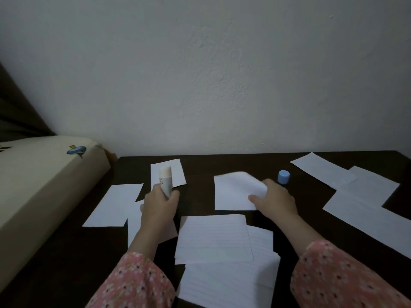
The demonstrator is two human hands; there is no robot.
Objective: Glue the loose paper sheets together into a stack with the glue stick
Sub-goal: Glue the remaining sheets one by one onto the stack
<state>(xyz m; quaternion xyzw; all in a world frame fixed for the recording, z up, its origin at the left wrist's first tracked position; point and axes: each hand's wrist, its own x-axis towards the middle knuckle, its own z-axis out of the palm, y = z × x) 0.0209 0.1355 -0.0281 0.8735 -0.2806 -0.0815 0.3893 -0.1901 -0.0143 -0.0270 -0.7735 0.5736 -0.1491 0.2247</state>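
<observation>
While held, glue stick (165,179) points upward.

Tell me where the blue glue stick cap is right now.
In the head view, the blue cap stands on the dark table, right of centre, just behind the right hand and the paper sheet it grips.

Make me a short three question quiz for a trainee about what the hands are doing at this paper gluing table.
1. True or false: the glue stick is uncapped.
2. Which hand grips the glue stick: A) left hand B) right hand?
3. What stands on the table just behind the right hand?

Key
1. True; its pale tip is bare.
2. A; the right hand pinches a paper sheet at its curled edge.
3. The blue cap.
</observation>
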